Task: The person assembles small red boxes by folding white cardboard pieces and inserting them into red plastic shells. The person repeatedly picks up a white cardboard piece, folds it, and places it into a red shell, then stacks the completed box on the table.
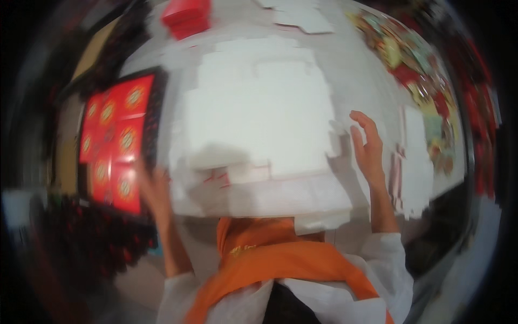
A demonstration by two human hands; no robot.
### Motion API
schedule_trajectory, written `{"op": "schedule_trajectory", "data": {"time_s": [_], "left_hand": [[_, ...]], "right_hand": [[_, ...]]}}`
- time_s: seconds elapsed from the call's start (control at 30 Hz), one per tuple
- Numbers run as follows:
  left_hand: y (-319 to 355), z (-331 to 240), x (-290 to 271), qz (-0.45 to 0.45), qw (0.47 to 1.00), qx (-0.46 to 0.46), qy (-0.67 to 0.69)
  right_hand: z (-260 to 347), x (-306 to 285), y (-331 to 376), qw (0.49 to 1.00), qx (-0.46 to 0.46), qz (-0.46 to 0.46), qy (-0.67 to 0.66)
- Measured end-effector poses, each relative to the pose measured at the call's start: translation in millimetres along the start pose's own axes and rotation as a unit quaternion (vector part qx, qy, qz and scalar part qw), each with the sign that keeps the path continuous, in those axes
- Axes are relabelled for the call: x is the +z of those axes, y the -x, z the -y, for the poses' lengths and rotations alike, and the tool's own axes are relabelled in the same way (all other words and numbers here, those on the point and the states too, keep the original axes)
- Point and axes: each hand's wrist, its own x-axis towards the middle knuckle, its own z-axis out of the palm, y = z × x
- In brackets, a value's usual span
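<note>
My left hand (pixel 155 189), smeared by motion, is at the right edge of a dark crate (pixel 155 105) on the left. Its thumb and fingers look apart, and I see nothing in them. Red boxes with round gold emblems (pixel 127 137) fill that crate in rows; whether my fingertips touch one is unclear. Over the table's right part hovers my right hand (pixel 369 151), empty, with thumb and curved fingers apart. Between my hands lies a broad spread of flat white card pieces (pixel 259 108), with a little red showing at its near edge.
A red box (pixel 186 19) stands at the table's far left. More white card (pixel 302 16) lies at the far edge. On the right are a white stack (pixel 415 162) and a heap of colourful small packets (pixel 402 56). The table's near edge runs before my orange apron (pixel 270 259).
</note>
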Motion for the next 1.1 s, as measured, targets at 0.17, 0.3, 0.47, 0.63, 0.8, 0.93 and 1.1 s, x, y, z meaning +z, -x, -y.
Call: {"op": "schedule_trajectory", "data": {"time_s": [0.17, 0.3, 0.47, 0.63, 0.8, 0.93, 1.1], "left_hand": [[-38, -75, 34, 0.011, 0.983, 0.014, 0.183], [-31, -118, 28, 0.109, 0.978, -0.086, 0.158], [-29, -116, 44, 0.014, 0.997, 0.004, 0.072], [-46, -95, 50, -0.064, 0.993, 0.037, 0.091], [-73, -102, 39, 0.028, 0.996, -0.029, 0.075], [-78, -129, 6, -0.071, 0.959, -0.009, 0.273], [-87, -121, -21, 0.153, 0.813, -0.108, 0.551]], "right_hand": [[29, 69, -13, 0.936, -0.208, 0.181, 0.22], [32, 82, -4, 0.935, -0.184, 0.212, 0.217], [29, 83, -4, 0.934, -0.195, 0.204, 0.217], [31, 82, -4, 0.936, -0.187, 0.207, 0.214], [30, 84, -1, 0.941, -0.165, 0.207, 0.212], [27, 84, -2, 0.945, -0.175, 0.195, 0.196], [28, 82, -7, 0.952, -0.182, 0.187, 0.162]]}}
